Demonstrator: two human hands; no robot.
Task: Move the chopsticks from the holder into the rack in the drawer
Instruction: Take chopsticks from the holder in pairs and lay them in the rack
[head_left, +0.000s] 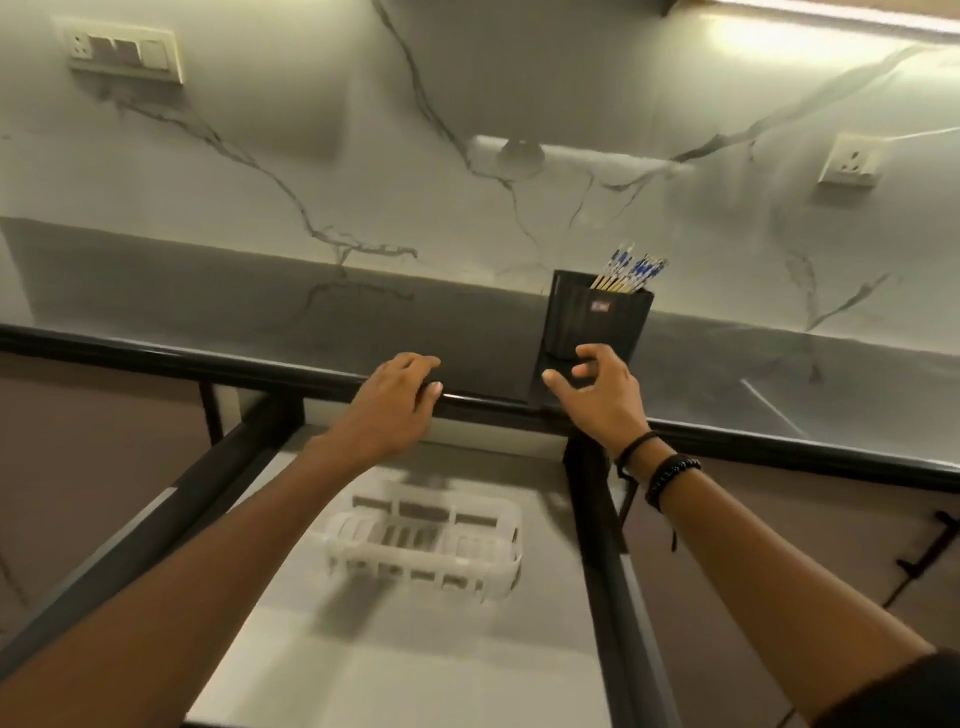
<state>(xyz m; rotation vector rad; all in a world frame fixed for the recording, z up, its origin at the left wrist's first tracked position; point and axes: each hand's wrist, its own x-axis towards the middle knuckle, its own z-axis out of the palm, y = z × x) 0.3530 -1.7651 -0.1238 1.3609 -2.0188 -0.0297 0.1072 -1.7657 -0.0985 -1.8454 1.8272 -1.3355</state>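
Note:
A black square holder (597, 319) stands on the dark countertop near the wall. Several chopsticks (631, 273) with blue-and-white tops lean out of its right side. My right hand (602, 392) hovers just in front of the holder's base, fingers spread and curled, holding nothing. My left hand (400, 395) rests over the counter's front edge, fingers bent on the rim, nothing in it. Below, the drawer (441, 649) is pulled out, and a white plastic rack (423, 545) sits on its pale floor, with nothing in it that I can see.
The drawer's black side rails (602, 545) run toward me on both sides. The counter's black rounded edge (779, 447) crosses the view. Wall sockets (124, 49) hang on the marble backsplash. A black handle (930, 551) shows on the cabinet front at right.

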